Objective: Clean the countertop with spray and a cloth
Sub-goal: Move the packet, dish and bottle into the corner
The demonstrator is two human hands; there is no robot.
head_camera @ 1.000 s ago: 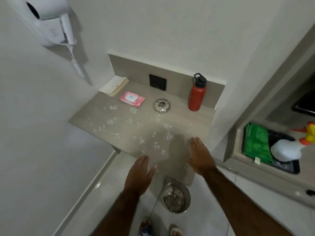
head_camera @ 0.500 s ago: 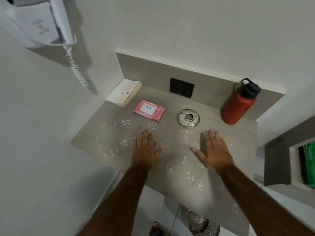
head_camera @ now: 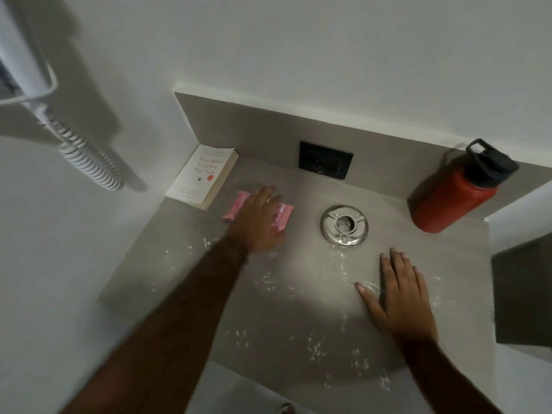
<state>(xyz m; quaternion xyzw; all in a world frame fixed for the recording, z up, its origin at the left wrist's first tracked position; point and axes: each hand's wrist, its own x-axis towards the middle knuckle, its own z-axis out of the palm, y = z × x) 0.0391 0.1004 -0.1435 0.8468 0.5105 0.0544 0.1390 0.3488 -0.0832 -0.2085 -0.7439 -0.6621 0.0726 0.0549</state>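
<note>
Since half second ago: left hand advanced from bare tabletop onto pink wipes pack; grip draped over it, closure unclear. Right hand flat, splayed, holding nothing. Spray, cloth out of view. Risk: pack dragged through white residue, or knocked into book.

A single head-worn wide-angle camera looks steeply down and forward from close above the countertop, taking in both forearms, the back wall and the wall at left.
</note>
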